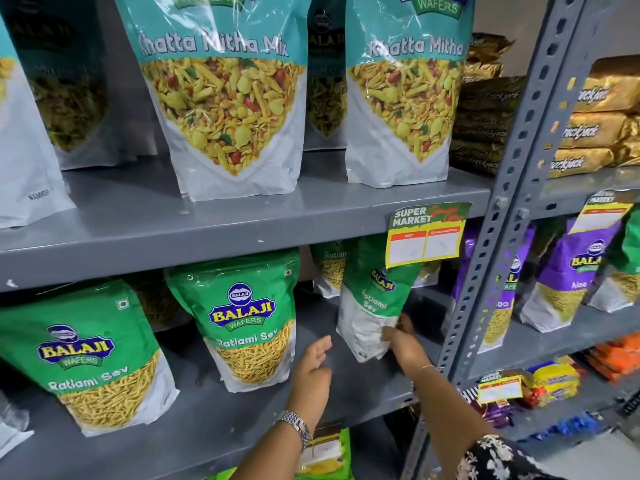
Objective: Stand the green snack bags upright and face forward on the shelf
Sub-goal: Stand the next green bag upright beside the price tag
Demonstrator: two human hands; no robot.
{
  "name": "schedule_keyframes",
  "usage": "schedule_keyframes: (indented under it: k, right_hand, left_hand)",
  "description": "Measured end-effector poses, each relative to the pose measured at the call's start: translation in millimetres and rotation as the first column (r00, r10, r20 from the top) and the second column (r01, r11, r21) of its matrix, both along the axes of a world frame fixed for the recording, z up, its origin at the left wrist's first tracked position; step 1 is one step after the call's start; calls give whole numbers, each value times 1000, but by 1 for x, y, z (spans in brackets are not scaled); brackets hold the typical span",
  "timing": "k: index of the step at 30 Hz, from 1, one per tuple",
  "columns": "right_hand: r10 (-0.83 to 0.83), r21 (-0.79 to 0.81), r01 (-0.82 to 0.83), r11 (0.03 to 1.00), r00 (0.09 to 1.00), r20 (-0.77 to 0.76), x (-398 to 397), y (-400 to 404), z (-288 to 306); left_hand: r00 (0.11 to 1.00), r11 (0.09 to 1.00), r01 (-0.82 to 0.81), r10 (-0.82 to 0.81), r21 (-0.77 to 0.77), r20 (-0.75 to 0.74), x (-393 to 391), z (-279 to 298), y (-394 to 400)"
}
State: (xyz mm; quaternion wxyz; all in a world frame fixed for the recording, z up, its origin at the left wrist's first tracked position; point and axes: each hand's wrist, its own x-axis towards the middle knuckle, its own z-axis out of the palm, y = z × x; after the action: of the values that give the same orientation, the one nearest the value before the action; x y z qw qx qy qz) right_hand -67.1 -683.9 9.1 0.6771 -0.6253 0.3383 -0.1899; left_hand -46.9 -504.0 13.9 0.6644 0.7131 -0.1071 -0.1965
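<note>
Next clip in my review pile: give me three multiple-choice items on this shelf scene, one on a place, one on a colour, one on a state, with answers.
1. Where is the right hand?
A. at the lower edge of the turned green bag
B. on the top shelf
C. on the price tag

2. What colour are the bags right of the upright post?
A. red
B. purple
C. black

3. How is the left hand?
A. gripping a bag
B. open, touching no bag
C. out of view

A: its fingers pinch the bag's bottom corner.
B: the purple bags stand on the neighbouring shelf.
B: it hovers open between two green bags.
</note>
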Motion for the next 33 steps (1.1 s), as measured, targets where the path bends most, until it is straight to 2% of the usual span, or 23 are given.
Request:
schedule_keyframes:
  k: [4,8,10,12,13,16,19,23,26,28,33]
  right_hand:
    - [103,73,-103,992,995,8,2,-8,19]
    - [67,89,-63,994,997,-41,17,-21,17]
    - [-60,69,57,996,998,38,25,-23,4]
    - [-255,107,242,964,960,120,23,-14,-7]
    - [-311,84,303,949,943,118,15,-4,-7]
    - [-435,-164,422,892,899,-52,-4,22,-8]
    - [-334,-280,318,906,943,-9,-5,31,-12]
    - [-209,-320,182,930,977,-52,-2,14,-12]
    - [-72,-328,36,944,992,-99,0,2,-16]
    - [-67,-311,27,950,991,-118,0,-2,-19]
    - [-156,-219,137,966,985,-68,1,2,-22]
  left_hand:
    - [1000,1000,1,0,-26,22,7,-12,12]
    - [999,999,33,-33,-18,27,21,-19,8]
    - [999,999,31,-32,16,24,26,-20,1]
    - [1000,999,13,-13,40,13,28,-14,-9]
    - [1000,1000,2,-3,30,12,29,-8,-17]
    - [995,997,-76,77,-21,59,44,9,-47]
    - [990,991,-123,118,53,75,76,18,-71]
    - [1000,990,-20,19,138,11,98,15,-80]
    - [999,993,38,-37,108,-5,106,1,-79]
    - [1000,998,25,-26,65,3,107,-7,-78]
    - [1000,1000,-20,20,17,20,99,-25,-75]
